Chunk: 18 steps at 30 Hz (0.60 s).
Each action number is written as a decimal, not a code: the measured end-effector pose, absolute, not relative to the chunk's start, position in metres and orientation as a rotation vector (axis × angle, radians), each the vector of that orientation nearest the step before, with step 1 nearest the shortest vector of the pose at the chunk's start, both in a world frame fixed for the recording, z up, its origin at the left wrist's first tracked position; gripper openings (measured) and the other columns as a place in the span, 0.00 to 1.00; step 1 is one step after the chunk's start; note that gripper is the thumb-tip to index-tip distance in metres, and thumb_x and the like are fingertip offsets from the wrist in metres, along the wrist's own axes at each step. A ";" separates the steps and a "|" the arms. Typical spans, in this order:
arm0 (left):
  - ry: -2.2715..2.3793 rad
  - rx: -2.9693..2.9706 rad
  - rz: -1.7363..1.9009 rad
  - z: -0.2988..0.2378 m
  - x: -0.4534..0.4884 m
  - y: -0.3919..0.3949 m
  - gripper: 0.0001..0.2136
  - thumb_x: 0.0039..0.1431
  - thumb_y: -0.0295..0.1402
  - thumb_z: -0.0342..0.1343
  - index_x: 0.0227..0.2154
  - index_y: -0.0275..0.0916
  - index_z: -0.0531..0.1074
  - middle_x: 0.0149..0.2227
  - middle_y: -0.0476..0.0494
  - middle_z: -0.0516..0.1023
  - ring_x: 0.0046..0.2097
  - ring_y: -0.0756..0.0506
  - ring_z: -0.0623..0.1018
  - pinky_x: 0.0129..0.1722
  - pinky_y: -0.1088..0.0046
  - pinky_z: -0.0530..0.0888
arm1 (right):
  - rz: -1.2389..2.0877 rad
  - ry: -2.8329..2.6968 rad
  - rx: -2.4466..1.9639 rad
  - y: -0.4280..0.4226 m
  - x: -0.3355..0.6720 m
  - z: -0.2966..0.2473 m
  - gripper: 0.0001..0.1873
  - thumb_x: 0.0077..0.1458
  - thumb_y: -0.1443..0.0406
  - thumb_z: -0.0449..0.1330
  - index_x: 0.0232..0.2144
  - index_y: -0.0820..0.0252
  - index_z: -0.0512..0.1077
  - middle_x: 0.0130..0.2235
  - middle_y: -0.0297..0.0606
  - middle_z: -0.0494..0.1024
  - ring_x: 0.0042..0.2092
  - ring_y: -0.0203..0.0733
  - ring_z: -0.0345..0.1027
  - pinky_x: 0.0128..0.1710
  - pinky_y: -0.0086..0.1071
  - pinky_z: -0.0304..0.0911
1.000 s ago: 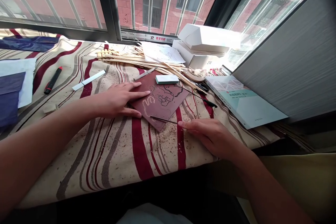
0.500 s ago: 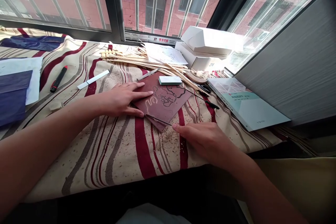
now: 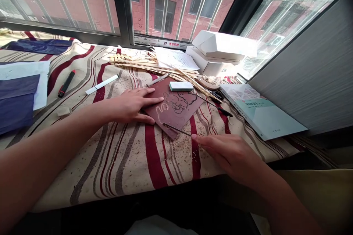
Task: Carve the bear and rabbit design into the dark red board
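Note:
A reddish-brown carving board (image 3: 183, 119) lies flat on the striped cloth (image 3: 132, 169), with a dark outline drawing and a few pale carved curves on it. My left hand (image 3: 135, 105) rests spread over the board's left edge, fingers stretched out. My right hand (image 3: 224, 148) is closed around a thin dark carving tool (image 3: 178, 129), whose tip is over the board's lower left part. A white and green eraser (image 3: 181, 86) sits at the board's top. Beside its right edge lies a second thin tool with a black handle (image 3: 224, 111).
Behind the board are thin wooden sticks (image 3: 143, 62), a paper sheet (image 3: 176, 58) and a white box (image 3: 212, 62). A book (image 3: 259, 110) lies on the right. Leftward are a black and red pen (image 3: 66, 83) and a white strip (image 3: 102, 84). Small shavings dot the cloth.
My right hand has drawn back to the right with the carving tool, so its tip has left the spot near my left thumb. My left hand stays on the board.

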<state>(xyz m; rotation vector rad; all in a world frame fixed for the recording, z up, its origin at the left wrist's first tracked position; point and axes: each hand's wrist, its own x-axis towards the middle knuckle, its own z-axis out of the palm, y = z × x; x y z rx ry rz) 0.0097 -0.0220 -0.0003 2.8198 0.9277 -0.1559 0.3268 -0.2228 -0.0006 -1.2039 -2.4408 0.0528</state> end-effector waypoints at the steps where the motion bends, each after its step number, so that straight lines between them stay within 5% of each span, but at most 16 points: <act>1: 0.929 2.817 -0.154 0.000 0.010 -0.022 0.42 0.71 0.66 0.56 0.81 0.57 0.56 0.84 0.33 0.46 0.81 0.23 0.56 0.78 0.40 0.56 | 0.030 -2.445 -1.213 -0.223 0.327 0.001 0.17 0.71 0.77 0.54 0.53 0.63 0.80 0.34 0.33 0.84 0.30 0.37 0.78 0.31 0.29 0.67; 18: 0.915 2.864 -0.160 -0.003 0.007 -0.018 0.42 0.70 0.68 0.54 0.81 0.59 0.54 0.84 0.35 0.47 0.80 0.24 0.58 0.77 0.41 0.59 | 0.254 -2.353 -1.109 -0.203 0.340 -0.009 0.15 0.77 0.71 0.54 0.53 0.62 0.81 0.46 0.40 0.90 0.44 0.41 0.87 0.43 0.28 0.76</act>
